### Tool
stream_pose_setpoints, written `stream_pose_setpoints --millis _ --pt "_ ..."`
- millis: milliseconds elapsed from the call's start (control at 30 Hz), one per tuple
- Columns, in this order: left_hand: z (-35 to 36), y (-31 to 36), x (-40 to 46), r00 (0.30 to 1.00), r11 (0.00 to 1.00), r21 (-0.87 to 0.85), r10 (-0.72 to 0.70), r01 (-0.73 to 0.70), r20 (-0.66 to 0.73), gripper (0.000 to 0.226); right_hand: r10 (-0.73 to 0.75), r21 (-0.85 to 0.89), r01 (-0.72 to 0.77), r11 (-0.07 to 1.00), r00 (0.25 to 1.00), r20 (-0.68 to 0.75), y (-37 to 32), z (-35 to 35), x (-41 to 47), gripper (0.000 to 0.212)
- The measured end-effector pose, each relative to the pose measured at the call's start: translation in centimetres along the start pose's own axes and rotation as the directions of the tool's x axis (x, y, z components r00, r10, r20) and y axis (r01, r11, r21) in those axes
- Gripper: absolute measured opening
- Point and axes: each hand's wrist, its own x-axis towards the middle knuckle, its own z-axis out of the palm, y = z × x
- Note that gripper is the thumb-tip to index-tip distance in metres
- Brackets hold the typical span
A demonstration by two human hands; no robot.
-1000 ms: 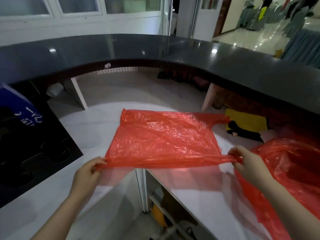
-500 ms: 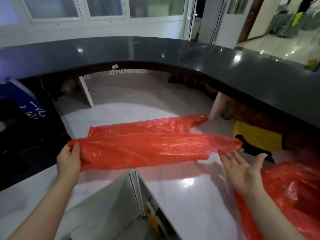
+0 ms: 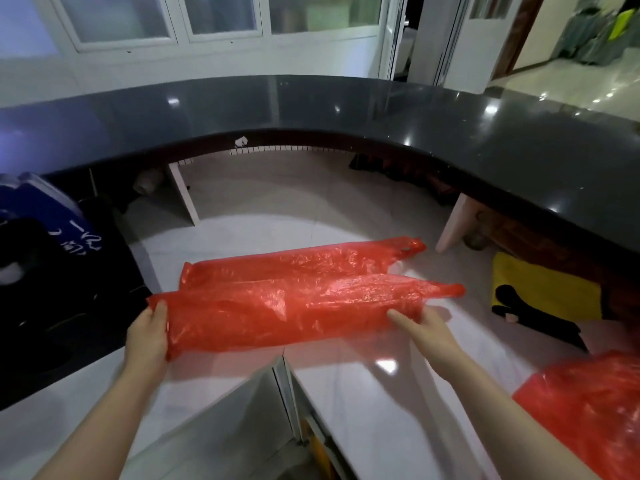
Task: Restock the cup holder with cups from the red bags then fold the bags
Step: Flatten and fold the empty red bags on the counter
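The fingers [image 3: 156, 318] of the left hand [image 3: 147, 336] curl over the left end of a red plastic bag [image 3: 294, 299] and pinch it, thumb on top near the corner. On the other side, the right hand [image 3: 427, 329] holds the bag's right part: its thumb lies straight along the front of the plastic, while the other fingers go behind the sheet, so how they lie cannot be told.

The bag is folded lengthwise into a long band that stretches across the centre of the frame, held between the two hands just above the white table [image 3: 381, 403]. Its far layer lies flat on the white surface, and its two handle loops point toward the right, the upper one ending near a white support panel [image 3: 450, 226].

A second red bag [image 3: 588, 417] lies crumpled at the lower right of the frame, well apart from the folded one. A yellow and black cloth item [image 3: 543, 299] lies at the right, under the overhang of a curved dark countertop [image 3: 346, 109] that arcs across the upper half of the frame. At the left edge sit a dark tray-like object [image 3: 62, 323] and a blue box [image 3: 45, 209] with white writing. Windows and a doorway fill the top of the frame.
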Motion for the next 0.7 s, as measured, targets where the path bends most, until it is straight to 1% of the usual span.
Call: stream_pose_setpoints --millis 67,100,167,200,233,300,367,433,500,567,633,700 --pt "0.1 -0.1 0.0 1.000 0.999 0.023 0.024 -0.024 -0.009 0.038 -0.040 -0.043 0.035 0.998 0.991 -0.126 -0.1 0.3 0.5 0.015" --pt "0.0 -0.1 -0.1 0.999 0.997 0.065 0.044 -0.043 -0.014 0.043 -0.053 -0.038 0.047 0.998 0.984 -0.171 -0.2 0.3 0.7 0.014" --pt "-0.1 0.2 -0.4 0.996 0.983 0.165 0.086 -0.084 -0.003 0.052 -0.060 -0.055 0.049 0.997 0.974 -0.219 -0.3 0.1 1.1 0.008" --pt "-0.2 0.2 -0.6 0.994 0.975 0.197 0.101 -0.105 0.029 0.053 -0.064 -0.100 0.042 0.994 0.970 -0.236 -0.2 -0.1 1.2 0.006" --pt "-0.1 0.2 -1.0 0.990 0.970 0.204 0.119 -0.132 0.075 0.052 -0.074 -0.144 0.038 0.989 0.965 -0.252 -0.2 -0.3 1.3 0.007" --pt "-0.1 -0.1 -1.9 0.972 0.964 0.191 0.152 -0.185 0.177 0.042 -0.070 -0.216 0.008 0.976 0.958 -0.279 0.3 -0.6 1.6 0.009" --pt "0.0 -0.6 -2.4 0.950 0.950 0.216 0.165 -0.225 0.267 0.032 -0.019 -0.284 -0.065 0.957 0.959 -0.282 0.9 -0.9 1.8 0.007" --pt "0.0 -1.0 -2.4 0.936 0.947 0.229 0.144 -0.225 0.322 0.024 0.052 -0.355 -0.150 0.923 0.961 -0.271 1.9 -1.0 1.9 0.018" --pt "0.0 -1.1 -2.3 0.933 0.952 0.221 0.127 -0.209 0.338 0.022 0.070 -0.452 -0.191 0.871 0.960 -0.270 2.8 -1.2 1.8 0.031" --pt "-0.1 -1.0 -2.2 0.939 0.960 0.192 0.135 -0.202 0.316 0.022 0.056 -0.538 -0.213 0.815 0.954 -0.293 3.2 -1.2 1.6 0.043" --pt "0.0 -0.8 -2.2 0.939 0.950 0.202 0.171 -0.238 0.298 0.021 0.044 -0.548 -0.221 0.807 0.947 -0.317 3.1 -1.1 1.7 0.045" --pt "0.0 -0.9 -2.1 0.930 0.917 0.276 0.197 -0.287 0.311 0.017 0.051 -0.554 -0.234 0.799 0.944 -0.325 3.0 -1.0 2.2 0.042"
